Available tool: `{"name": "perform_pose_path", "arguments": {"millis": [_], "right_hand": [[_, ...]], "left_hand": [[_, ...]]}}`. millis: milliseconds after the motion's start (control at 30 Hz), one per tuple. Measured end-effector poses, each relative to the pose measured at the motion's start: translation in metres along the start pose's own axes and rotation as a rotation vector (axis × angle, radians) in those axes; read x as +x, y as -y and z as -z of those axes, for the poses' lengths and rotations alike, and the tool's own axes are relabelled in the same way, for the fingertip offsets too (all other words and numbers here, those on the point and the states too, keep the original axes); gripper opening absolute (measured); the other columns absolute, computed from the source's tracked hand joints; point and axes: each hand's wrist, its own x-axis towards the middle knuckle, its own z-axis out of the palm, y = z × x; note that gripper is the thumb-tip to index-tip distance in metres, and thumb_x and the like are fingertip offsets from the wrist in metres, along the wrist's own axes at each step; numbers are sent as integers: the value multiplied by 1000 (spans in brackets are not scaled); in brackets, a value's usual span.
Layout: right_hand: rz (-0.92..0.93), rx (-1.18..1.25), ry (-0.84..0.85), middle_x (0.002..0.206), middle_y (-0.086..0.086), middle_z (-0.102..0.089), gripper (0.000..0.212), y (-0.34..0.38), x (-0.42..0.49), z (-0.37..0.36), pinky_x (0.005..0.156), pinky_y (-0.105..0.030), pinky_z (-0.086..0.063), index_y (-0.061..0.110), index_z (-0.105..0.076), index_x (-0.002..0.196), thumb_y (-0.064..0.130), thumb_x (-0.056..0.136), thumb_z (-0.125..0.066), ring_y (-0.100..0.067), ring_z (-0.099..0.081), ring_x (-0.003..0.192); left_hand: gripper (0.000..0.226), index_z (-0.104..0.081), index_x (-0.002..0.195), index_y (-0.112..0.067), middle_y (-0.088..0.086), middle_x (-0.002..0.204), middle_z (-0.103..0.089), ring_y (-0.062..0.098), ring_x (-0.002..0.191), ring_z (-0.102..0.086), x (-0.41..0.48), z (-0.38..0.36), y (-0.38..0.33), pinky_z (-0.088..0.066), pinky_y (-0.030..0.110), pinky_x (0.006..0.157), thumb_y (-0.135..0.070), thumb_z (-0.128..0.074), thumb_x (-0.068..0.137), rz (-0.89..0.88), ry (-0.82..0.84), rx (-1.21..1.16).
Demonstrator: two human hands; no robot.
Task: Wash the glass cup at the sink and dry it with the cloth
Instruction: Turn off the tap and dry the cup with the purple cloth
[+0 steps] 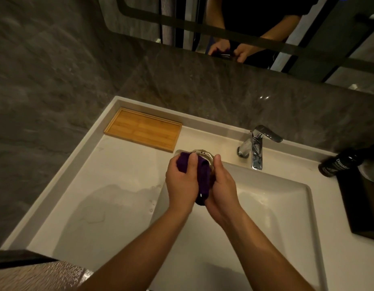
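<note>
1. While held over the white rectangular sink basin (287, 206), near the chrome tap (256, 148), with no water running: drying apparently under way, washing judged done.
2. Clear faceted glass cup (202, 154) gripped between both hands, left hand (181, 185) pressing the dark purple cloth (202, 181) onto it, right hand (221, 190) clasping the other side.
3. Mostly hidden by cloth and fingers: cup's body; remaining wetness impossible to judge. Puddles on the tabletop (110, 198).
</note>
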Motion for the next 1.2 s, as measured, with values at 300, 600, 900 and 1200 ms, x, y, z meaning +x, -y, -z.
{"name": "perform_pose_path", "arguments": {"millis": [300,600,900,1200], "right_hand": [[-3,-159,45,116,-20,-80,51,17,11,8,91,-39,-60,2,-72,126,42,109,-46,-29,-76,108],[-37,-335,71,113,-19,-81,50,21,12,23,93,-45,-60,10,-74,122,45,110,-41,-30,-77,105],[-43,-22,-67,118,-20,-80,51,-2,-2,8,103,-50,-59,6,-73,123,46,108,-46,-33,-76,113],[-3,-92,-28,117,-23,-79,49,17,10,15,94,-40,-58,1,-72,124,40,110,-46,-29,-75,105]], "left_hand": [[41,-66,120,-23,-5,107,-72,13,99,-69,16,8,-7,-60,31,84,-49,-69,90,-41,207,118],[36,-68,117,-26,-10,104,-72,5,94,-68,30,23,-8,-59,25,81,-48,-70,89,-167,541,351],[31,-63,117,-26,-14,100,-69,6,95,-67,-17,-4,6,-57,21,78,-48,-62,95,52,-35,-3],[40,-66,119,-27,-5,109,-72,11,99,-68,20,4,-5,-61,37,87,-51,-70,88,-22,323,170]]}}
